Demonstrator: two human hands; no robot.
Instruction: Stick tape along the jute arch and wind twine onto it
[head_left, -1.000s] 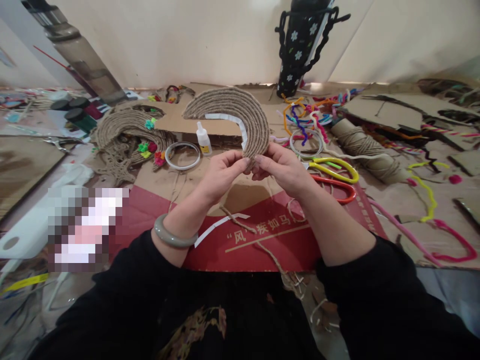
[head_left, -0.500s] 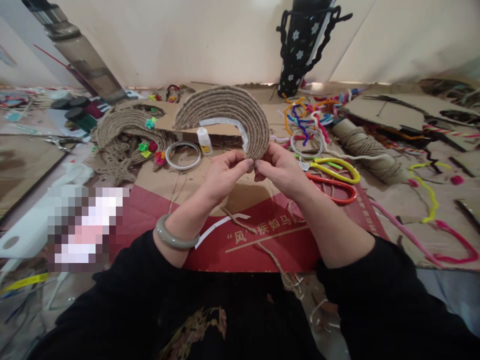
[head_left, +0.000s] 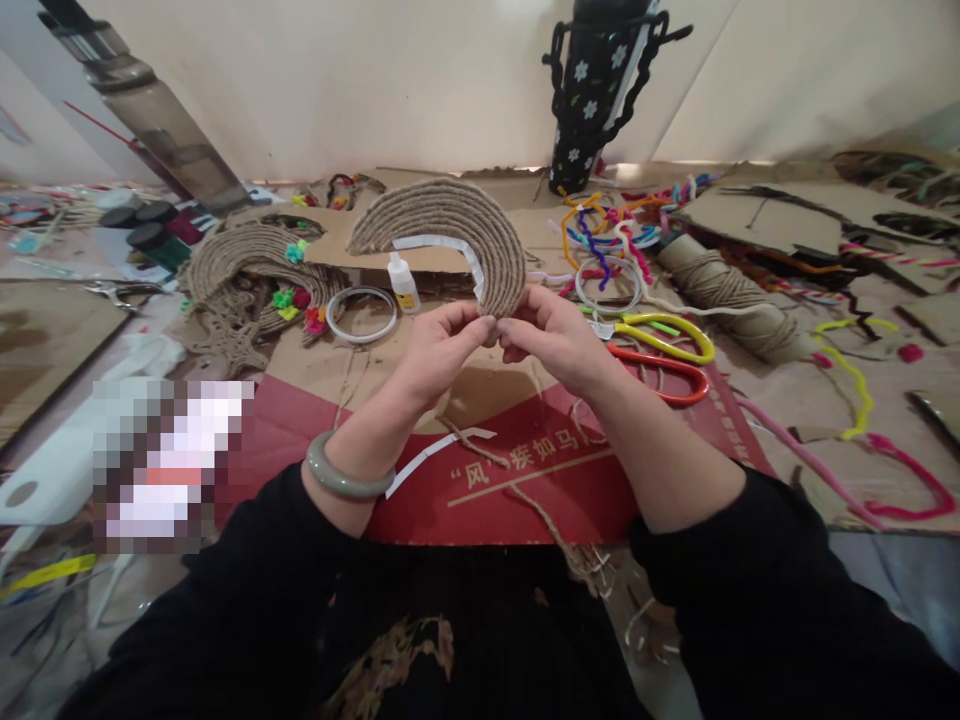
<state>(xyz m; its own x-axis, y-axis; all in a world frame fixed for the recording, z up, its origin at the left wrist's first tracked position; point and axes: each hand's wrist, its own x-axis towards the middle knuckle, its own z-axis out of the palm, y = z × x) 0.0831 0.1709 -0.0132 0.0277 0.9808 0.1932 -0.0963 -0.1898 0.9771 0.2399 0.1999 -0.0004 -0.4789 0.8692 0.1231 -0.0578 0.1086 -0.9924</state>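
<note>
Seeing a pale ring (head_left: 361, 337) lying near a small white bottle (head_left: 403, 283) at left. Pinching the lower end of the twine crescent (head_left: 461, 210) with left hand (head_left: 439, 345), grip narrow, closed on twine. Holding the crescent raised over cardboard (head_left: 525, 500), its white strip (head_left: 439, 241) following the inner edge. Pinching the same end with right hand (head_left: 551, 335), grip likewise closed. Noting scissors (head_left: 671, 337) lying beside right forearm, twine roll (head_left: 731, 300) farther right.

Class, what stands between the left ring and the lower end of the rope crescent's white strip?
A small white bottle, seen in the head view between the ring and strip.
</note>
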